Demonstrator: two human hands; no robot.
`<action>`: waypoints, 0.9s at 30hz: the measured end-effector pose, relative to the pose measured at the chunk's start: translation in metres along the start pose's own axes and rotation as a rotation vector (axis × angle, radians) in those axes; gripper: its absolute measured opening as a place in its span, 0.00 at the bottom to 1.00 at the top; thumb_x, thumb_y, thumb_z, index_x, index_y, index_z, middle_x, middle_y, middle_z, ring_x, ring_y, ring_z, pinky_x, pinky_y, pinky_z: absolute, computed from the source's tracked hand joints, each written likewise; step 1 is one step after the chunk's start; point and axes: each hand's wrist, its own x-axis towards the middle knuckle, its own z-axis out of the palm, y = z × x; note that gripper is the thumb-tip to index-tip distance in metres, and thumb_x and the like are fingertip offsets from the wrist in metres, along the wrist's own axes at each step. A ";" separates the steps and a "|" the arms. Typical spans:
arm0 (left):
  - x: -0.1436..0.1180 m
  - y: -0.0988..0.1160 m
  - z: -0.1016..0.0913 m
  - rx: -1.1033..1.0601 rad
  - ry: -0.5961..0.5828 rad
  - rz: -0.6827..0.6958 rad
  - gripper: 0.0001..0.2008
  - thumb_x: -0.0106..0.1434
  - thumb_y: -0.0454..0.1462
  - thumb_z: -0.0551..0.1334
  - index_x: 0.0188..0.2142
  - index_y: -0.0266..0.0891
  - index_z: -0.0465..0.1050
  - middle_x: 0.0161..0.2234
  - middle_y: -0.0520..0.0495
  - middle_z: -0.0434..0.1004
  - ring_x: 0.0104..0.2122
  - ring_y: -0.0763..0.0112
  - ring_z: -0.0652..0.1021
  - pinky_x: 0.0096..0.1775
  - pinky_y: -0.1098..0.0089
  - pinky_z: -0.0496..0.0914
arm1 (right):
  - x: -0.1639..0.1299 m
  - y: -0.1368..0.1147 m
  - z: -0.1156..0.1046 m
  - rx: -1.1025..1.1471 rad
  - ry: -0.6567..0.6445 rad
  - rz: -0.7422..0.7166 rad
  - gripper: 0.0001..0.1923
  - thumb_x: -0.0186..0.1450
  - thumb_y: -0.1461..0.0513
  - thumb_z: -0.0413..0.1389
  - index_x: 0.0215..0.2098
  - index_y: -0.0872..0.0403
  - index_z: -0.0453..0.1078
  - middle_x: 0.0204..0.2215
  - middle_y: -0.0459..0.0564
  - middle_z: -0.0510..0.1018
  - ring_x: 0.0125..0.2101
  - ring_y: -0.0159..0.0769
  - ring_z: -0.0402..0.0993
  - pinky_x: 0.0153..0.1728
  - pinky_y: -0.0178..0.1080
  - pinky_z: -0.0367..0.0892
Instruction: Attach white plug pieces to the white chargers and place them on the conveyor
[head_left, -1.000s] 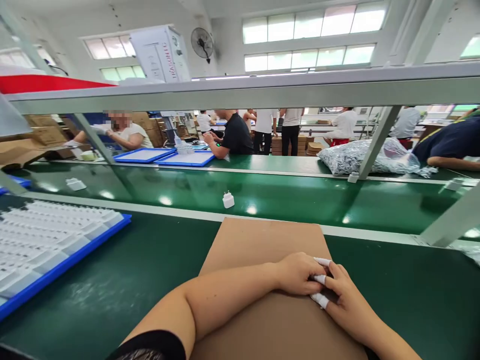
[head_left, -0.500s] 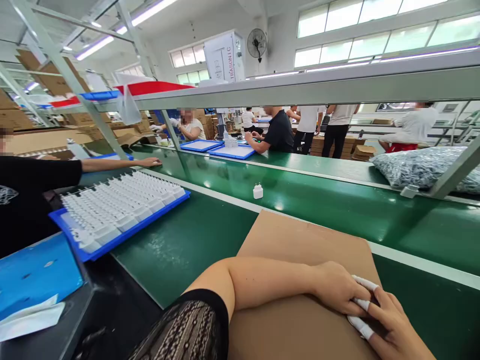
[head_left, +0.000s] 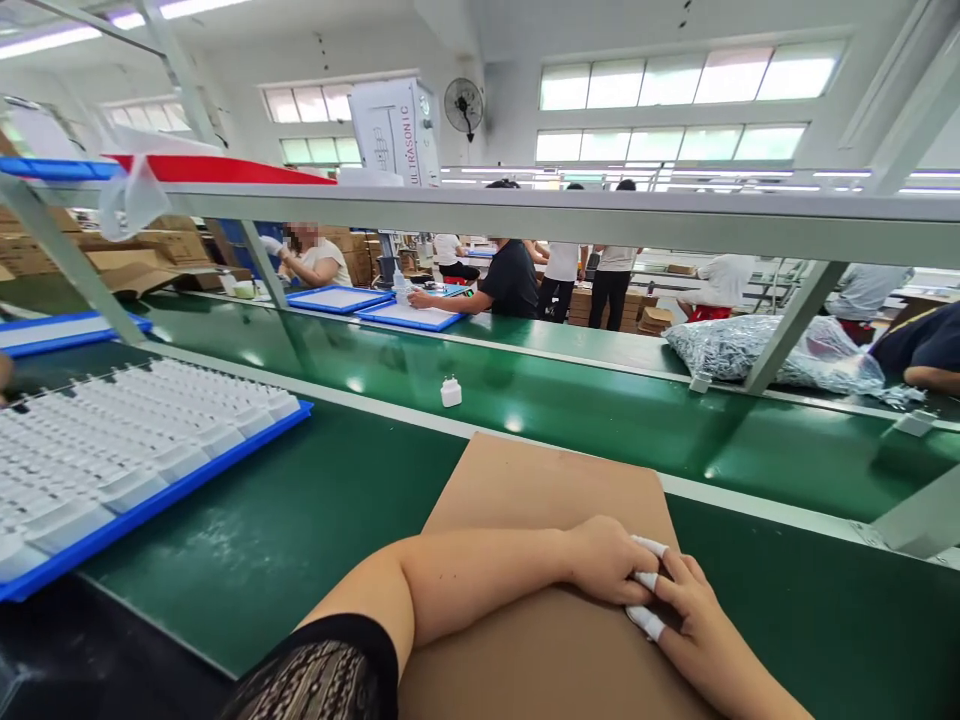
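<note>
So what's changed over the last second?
The white plug has slid left past the corner of the cardboard, along the green surface. The person in black across the line now reaches over the blue tray. The left hand and right hand stay together over the cardboard; nothing taken or let go.

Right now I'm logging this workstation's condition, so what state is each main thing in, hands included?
Cardboard: flat on the green bench
Left hand: fingers curled, over the cardboard
Right hand: fingers bent, meeting the left hand, wearing white covers
White plug adapter: upright, prongs up
Blue tray: loaded with rows of white pieces
Clear bag: bulging
Wall fan: running or stopped, cannot tell
</note>
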 end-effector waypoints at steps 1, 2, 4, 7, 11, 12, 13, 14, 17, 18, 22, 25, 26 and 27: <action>0.000 0.000 0.000 -0.008 0.001 0.002 0.09 0.69 0.45 0.63 0.36 0.43 0.76 0.36 0.53 0.84 0.33 0.65 0.83 0.29 0.68 0.63 | 0.000 -0.001 -0.001 0.010 -0.002 0.002 0.11 0.71 0.54 0.56 0.42 0.45 0.81 0.56 0.55 0.75 0.54 0.51 0.71 0.56 0.59 0.72; -0.001 0.000 0.001 -0.017 0.002 0.005 0.09 0.69 0.44 0.63 0.36 0.43 0.76 0.35 0.53 0.84 0.33 0.66 0.82 0.30 0.68 0.63 | -0.001 -0.002 -0.001 0.018 -0.001 0.003 0.11 0.71 0.54 0.56 0.43 0.44 0.81 0.56 0.55 0.75 0.54 0.51 0.71 0.56 0.59 0.72; -0.001 -0.001 0.002 -0.032 0.008 0.008 0.09 0.68 0.44 0.63 0.36 0.43 0.75 0.34 0.53 0.84 0.33 0.66 0.82 0.30 0.68 0.64 | -0.001 -0.004 -0.003 0.027 0.006 0.002 0.11 0.71 0.54 0.56 0.44 0.44 0.81 0.54 0.55 0.76 0.54 0.51 0.71 0.56 0.58 0.73; -0.001 -0.002 0.004 -0.040 0.015 0.017 0.08 0.68 0.43 0.63 0.35 0.43 0.75 0.34 0.53 0.84 0.32 0.66 0.82 0.31 0.68 0.64 | -0.001 -0.004 -0.003 0.033 0.002 0.004 0.12 0.70 0.53 0.56 0.45 0.43 0.81 0.53 0.55 0.77 0.53 0.51 0.71 0.55 0.58 0.74; 0.000 -0.004 0.006 -0.060 0.020 0.022 0.07 0.67 0.42 0.64 0.35 0.43 0.74 0.35 0.54 0.84 0.33 0.67 0.81 0.31 0.68 0.65 | -0.001 0.001 0.001 0.035 -0.002 0.008 0.12 0.71 0.52 0.55 0.42 0.44 0.81 0.49 0.56 0.77 0.51 0.51 0.71 0.54 0.58 0.74; 0.000 -0.004 0.007 -0.067 0.026 0.024 0.06 0.67 0.41 0.64 0.35 0.43 0.74 0.35 0.54 0.84 0.33 0.67 0.81 0.32 0.68 0.65 | -0.001 0.002 0.002 0.033 -0.003 0.010 0.13 0.71 0.52 0.55 0.40 0.44 0.81 0.48 0.56 0.78 0.51 0.52 0.71 0.53 0.58 0.74; 0.000 -0.005 0.007 -0.074 0.037 0.027 0.06 0.67 0.41 0.64 0.35 0.43 0.74 0.35 0.54 0.84 0.33 0.67 0.81 0.32 0.68 0.65 | -0.001 0.003 0.003 0.032 -0.003 0.011 0.13 0.71 0.52 0.55 0.39 0.44 0.81 0.47 0.56 0.78 0.50 0.52 0.71 0.53 0.58 0.74; -0.001 -0.005 0.009 -0.081 0.051 0.031 0.06 0.67 0.41 0.64 0.35 0.43 0.74 0.35 0.54 0.84 0.34 0.67 0.81 0.32 0.68 0.65 | -0.001 0.004 0.003 0.031 -0.003 0.014 0.13 0.71 0.51 0.55 0.38 0.44 0.80 0.46 0.56 0.78 0.50 0.52 0.71 0.52 0.58 0.74; -0.001 -0.007 0.011 -0.102 0.079 0.039 0.07 0.67 0.42 0.64 0.34 0.43 0.73 0.34 0.54 0.83 0.34 0.67 0.81 0.33 0.68 0.65 | 0.001 0.005 0.002 0.043 0.002 0.019 0.14 0.71 0.49 0.55 0.37 0.45 0.80 0.42 0.56 0.78 0.48 0.53 0.71 0.51 0.58 0.74; -0.001 -0.007 0.012 -0.109 0.081 0.042 0.08 0.68 0.42 0.64 0.33 0.43 0.73 0.34 0.53 0.83 0.34 0.67 0.81 0.33 0.68 0.65 | 0.001 0.004 0.002 0.050 -0.002 0.018 0.14 0.70 0.49 0.55 0.37 0.45 0.80 0.41 0.56 0.78 0.48 0.53 0.71 0.50 0.57 0.75; -0.002 -0.007 0.011 -0.121 0.088 0.035 0.09 0.67 0.42 0.64 0.32 0.43 0.72 0.33 0.54 0.83 0.34 0.67 0.81 0.32 0.68 0.65 | 0.002 0.003 0.001 0.073 -0.032 0.022 0.14 0.71 0.49 0.54 0.36 0.45 0.79 0.40 0.55 0.78 0.47 0.52 0.70 0.50 0.57 0.74; -0.001 -0.006 0.009 -0.113 0.068 0.037 0.08 0.67 0.42 0.64 0.32 0.43 0.72 0.33 0.54 0.83 0.33 0.67 0.81 0.32 0.68 0.65 | 0.001 0.003 0.002 0.074 -0.042 0.033 0.14 0.71 0.50 0.54 0.36 0.45 0.79 0.41 0.55 0.78 0.48 0.52 0.69 0.51 0.58 0.72; -0.001 -0.006 0.008 -0.108 0.054 0.039 0.09 0.67 0.42 0.64 0.32 0.43 0.72 0.33 0.54 0.83 0.33 0.67 0.81 0.32 0.68 0.65 | 0.001 0.004 0.002 0.075 -0.047 0.039 0.15 0.72 0.50 0.54 0.36 0.45 0.79 0.41 0.55 0.77 0.49 0.53 0.69 0.52 0.58 0.72; 0.000 -0.006 0.008 -0.104 0.043 0.041 0.09 0.67 0.42 0.63 0.32 0.42 0.72 0.34 0.54 0.83 0.33 0.67 0.81 0.32 0.68 0.65 | 0.001 0.004 0.002 0.076 -0.053 0.047 0.15 0.72 0.50 0.53 0.36 0.45 0.79 0.40 0.55 0.77 0.49 0.53 0.68 0.52 0.58 0.72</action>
